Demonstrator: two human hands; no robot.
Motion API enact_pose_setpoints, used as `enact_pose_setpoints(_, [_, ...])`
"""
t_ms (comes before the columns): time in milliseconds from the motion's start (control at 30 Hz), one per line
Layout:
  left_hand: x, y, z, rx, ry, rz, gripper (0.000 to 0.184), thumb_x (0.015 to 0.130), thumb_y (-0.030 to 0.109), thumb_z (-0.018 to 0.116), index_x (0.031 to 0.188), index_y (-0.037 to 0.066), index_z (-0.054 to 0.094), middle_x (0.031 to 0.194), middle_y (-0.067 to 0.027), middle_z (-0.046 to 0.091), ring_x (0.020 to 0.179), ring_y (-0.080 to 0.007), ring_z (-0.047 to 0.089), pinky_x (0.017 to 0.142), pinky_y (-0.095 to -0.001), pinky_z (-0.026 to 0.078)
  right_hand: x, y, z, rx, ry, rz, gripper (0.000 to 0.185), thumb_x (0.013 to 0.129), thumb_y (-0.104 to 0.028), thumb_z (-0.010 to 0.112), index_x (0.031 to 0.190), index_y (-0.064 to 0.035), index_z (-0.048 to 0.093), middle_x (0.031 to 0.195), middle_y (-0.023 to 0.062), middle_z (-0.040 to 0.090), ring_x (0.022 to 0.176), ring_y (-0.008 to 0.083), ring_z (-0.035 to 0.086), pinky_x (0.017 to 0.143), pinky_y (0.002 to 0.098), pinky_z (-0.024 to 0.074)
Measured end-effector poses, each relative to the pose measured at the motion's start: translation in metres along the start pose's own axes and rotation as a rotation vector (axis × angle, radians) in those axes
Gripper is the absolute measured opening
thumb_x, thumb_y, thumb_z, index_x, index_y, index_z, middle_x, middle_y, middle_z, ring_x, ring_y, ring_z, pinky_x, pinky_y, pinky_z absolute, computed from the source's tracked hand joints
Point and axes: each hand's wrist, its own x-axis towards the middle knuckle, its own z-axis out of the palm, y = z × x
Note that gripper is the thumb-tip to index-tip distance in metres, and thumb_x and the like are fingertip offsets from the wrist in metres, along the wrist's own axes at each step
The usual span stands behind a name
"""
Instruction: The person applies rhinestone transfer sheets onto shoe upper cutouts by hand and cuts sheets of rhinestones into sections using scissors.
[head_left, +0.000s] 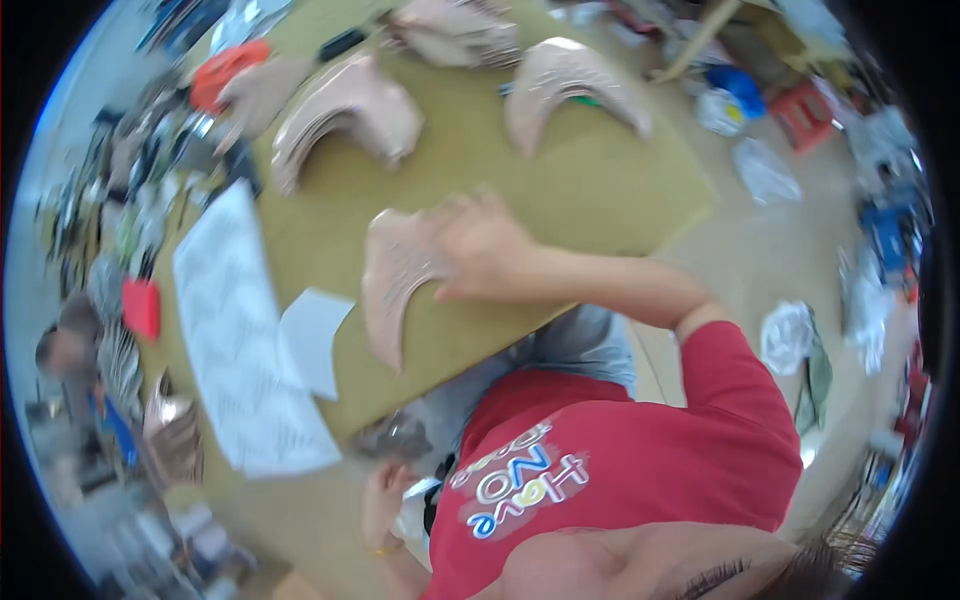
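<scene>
A pale pink curved piece (393, 265) lies near the table's front edge. My right hand (485, 250) covers its right end, with thumb and fingers on either side of it and the fingertips blurred. Below the table edge at the lower left, my left hand (385, 505) is raised with its fingers curled beside a small whitish item; what it holds is too small to tell. A white printed sheet (235, 330) and a smaller blank white piece (317, 335) lie left of the pink piece.
Stacks of curved pink pieces, one at the back left (375, 105) and one at the back right (570, 75), lie on the olive table (590, 200). An orange-red item (228, 75) and a dark object (341, 44) are at the back. A red crate (803, 115) and plastic bags stand on the right.
</scene>
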Motion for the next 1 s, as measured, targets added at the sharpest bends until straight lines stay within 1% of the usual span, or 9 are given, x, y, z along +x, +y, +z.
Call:
enact_pose_setpoints(100, [0.079, -0.125, 0.013, -0.344, 0.256, -0.149, 0.021, 0.098, 0.025, 0.055, 0.101, 0.005, 0.061, 0.089, -0.0056, 0.068, 0.072, -0.0147, 0.062, 0.062, -0.0261, 0.048, -0.005, -0.003, 0.015, -0.149, 0.026, -0.122, 0.074, 0.075, -0.031, 0.074, 0.137, -0.0016, 0.045, 0.118, 0.0169, 0.059, 0.113, 0.035, 0.054, 0.098, 0.0507, 0.0404])
enact_pose_setpoints(167, [0.088, -0.089, 0.033, -1.002, 0.43, -0.194, 0.025, 0.1, 0.028, 0.052, 0.111, 0.007, 0.059, 0.109, -0.0081, 0.067, 0.086, -0.0168, 0.064, 0.065, -0.027, 0.049, -0.002, -0.002, 0.017, -0.065, 0.024, -0.103, 0.073, 0.076, -0.025, 0.071, 0.139, -0.0019, 0.043, 0.11, 0.0152, 0.06, 0.104, 0.0323, 0.056, 0.09, 0.0457, 0.044])
enact_pose_setpoints(267, [0.11, -0.087, 0.024, -1.353, -0.123, 0.354, 0.031, 0.1, 0.03, 0.052, 0.12, 0.006, 0.058, 0.116, -0.0092, 0.063, 0.095, -0.02, 0.062, 0.075, -0.0288, 0.051, -0.01, 0.007, 0.01, -0.026, 0.035, -0.073, 0.071, 0.077, -0.017, 0.066, 0.142, -0.0018, 0.041, 0.1, 0.013, 0.06, 0.091, 0.0287, 0.056, 0.08, 0.0407, 0.0458])
enact_pose_setpoints(467, [0.019, 0.036, 0.038, -1.295, 0.137, 0.204, 0.04, 0.099, 0.029, 0.054, 0.131, 0.005, 0.053, 0.119, -0.0146, 0.061, 0.098, -0.0233, 0.06, 0.084, -0.0309, 0.051, -0.027, 0.035, -0.023, -0.127, 0.018, -0.095, 0.069, 0.079, -0.011, 0.06, 0.144, -0.0008, 0.038, 0.094, 0.0119, 0.059, 0.086, 0.0282, 0.056, 0.077, 0.0396, 0.0457])
enact_pose_setpoints(600, [0.033, -0.007, 0.029, -0.293, 0.246, -0.062, 0.055, 0.096, 0.03, 0.058, 0.141, 0.001, 0.042, 0.131, -0.0211, 0.055, 0.111, -0.027, 0.057, 0.093, -0.0363, 0.048, -0.032, 0.043, -0.024, -0.078, -0.076, -0.107, 0.073, 0.082, -0.015, 0.061, 0.148, -0.0022, 0.032, 0.098, 0.0144, 0.061, 0.089, 0.0314, 0.057, 0.077, 0.0441, 0.0451])
enact_pose_setpoints(700, [0.005, 0.024, 0.025, 0.226, -0.031, 0.083, 0.052, 0.097, 0.03, 0.057, 0.141, 0.004, 0.044, 0.129, -0.0215, 0.057, 0.111, -0.0295, 0.059, 0.093, -0.0371, 0.048, -0.029, 0.055, -0.022, -0.179, 0.213, -0.274, 0.073, 0.081, -0.014, 0.062, 0.148, -0.0022, 0.034, 0.094, 0.0133, 0.06, 0.089, 0.0302, 0.058, 0.076, 0.0417, 0.0456])
enact_pose_setpoints(767, [-0.011, 0.049, 0.021, 0.37, -0.095, 0.182, 0.05, 0.098, 0.03, 0.056, 0.141, 0.006, 0.045, 0.128, -0.0217, 0.059, 0.111, -0.0311, 0.059, 0.094, -0.0376, 0.048, -0.025, 0.055, -0.022, -0.128, -0.011, -0.26, 0.075, 0.08, -0.013, 0.063, 0.148, -0.0022, 0.032, 0.096, 0.0139, 0.06, 0.089, 0.0301, 0.058, 0.076, 0.0417, 0.0463])
enact_pose_setpoints(900, [-0.021, 0.109, 0.021, 0.329, -0.007, 0.485, 0.047, 0.099, 0.03, 0.054, 0.142, 0.011, 0.047, 0.125, -0.0222, 0.061, 0.111, -0.0344, 0.061, 0.095, -0.0387, 0.048, -0.02, 0.056, -0.014, -0.115, -0.13, -0.294, 0.08, 0.079, -0.012, 0.064, 0.15, -0.0023, 0.028, 0.101, 0.0162, 0.059, 0.091, 0.0313, 0.059, 0.076, 0.041, 0.0473])
enact_pose_setpoints(1000, [0.045, 0.111, 0.024, -0.186, -0.001, 0.572, 0.05, 0.098, 0.032, 0.058, 0.143, 0.014, 0.045, 0.127, -0.0194, 0.063, 0.114, -0.0363, 0.061, 0.096, -0.043, 0.047, -0.021, 0.054, -0.028, -0.033, -0.153, -0.305, 0.084, 0.079, -0.011, 0.064, 0.152, -0.0034, 0.024, 0.104, 0.0159, 0.06, 0.092, 0.0318, 0.059, 0.077, 0.0412, 0.0473])
